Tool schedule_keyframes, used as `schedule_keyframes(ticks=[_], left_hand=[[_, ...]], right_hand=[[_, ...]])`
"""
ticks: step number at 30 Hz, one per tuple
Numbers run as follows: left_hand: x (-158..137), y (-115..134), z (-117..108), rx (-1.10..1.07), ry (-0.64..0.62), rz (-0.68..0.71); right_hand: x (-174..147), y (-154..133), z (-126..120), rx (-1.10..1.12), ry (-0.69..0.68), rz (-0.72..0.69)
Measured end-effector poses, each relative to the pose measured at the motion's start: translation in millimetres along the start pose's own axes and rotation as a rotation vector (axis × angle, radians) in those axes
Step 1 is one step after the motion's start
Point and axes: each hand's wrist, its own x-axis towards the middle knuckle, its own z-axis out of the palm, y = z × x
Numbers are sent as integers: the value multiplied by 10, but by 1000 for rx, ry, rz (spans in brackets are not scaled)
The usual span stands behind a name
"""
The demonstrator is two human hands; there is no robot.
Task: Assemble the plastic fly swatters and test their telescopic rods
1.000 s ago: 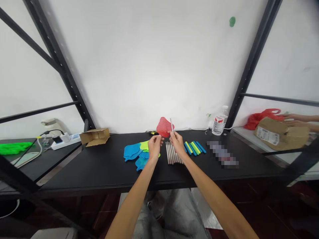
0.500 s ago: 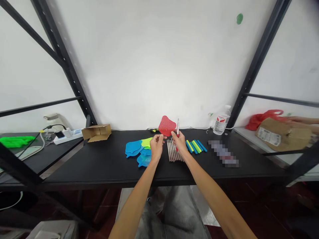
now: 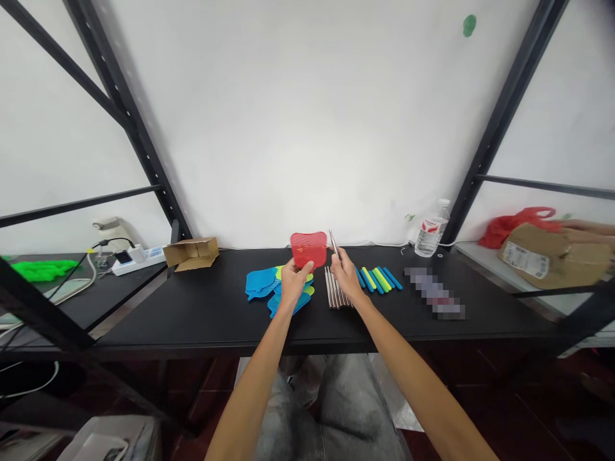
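My left hand (image 3: 295, 279) is closed on a red mesh fly swatter head (image 3: 308, 247), held upright above the table with the thumb across its lower part. Close by on the right, my right hand (image 3: 344, 272) grips a thin metal rod (image 3: 333, 242) that tilts up and left; its lower end is hidden by the hand. The rod and the swatter head are apart. Blue swatter heads (image 3: 261, 282) and yellow-green ones (image 3: 278, 274) lie overlapping by my left hand. Beneath my right hand is a row of metal rods (image 3: 331, 291). Blue and yellow-green handles (image 3: 381, 280) lie right of it.
On the black table (image 3: 192, 320) stand an open cardboard box (image 3: 192, 254) at the left and a water bottle (image 3: 431, 230) at the back right. A blurred-out item (image 3: 435, 293) lies at the right. Another person's arm (image 3: 589, 225) shows beside a cardboard package (image 3: 552, 256).
My left hand has moved left with the red swatter head, now turned upright and out of my right hand's fingers. The rod in my right hand has tilted to the left.
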Motion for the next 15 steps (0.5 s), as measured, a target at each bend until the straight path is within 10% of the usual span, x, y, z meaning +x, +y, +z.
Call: schedule_keyframes(ticks=[6, 15], left_hand=[[67, 47, -183, -278, 311, -37], [94, 7, -223, -404, 356, -105]], right_hand=[[-131, -87, 65, -718, -167, -286], [-154, -33, 112, -783, -188, -352]])
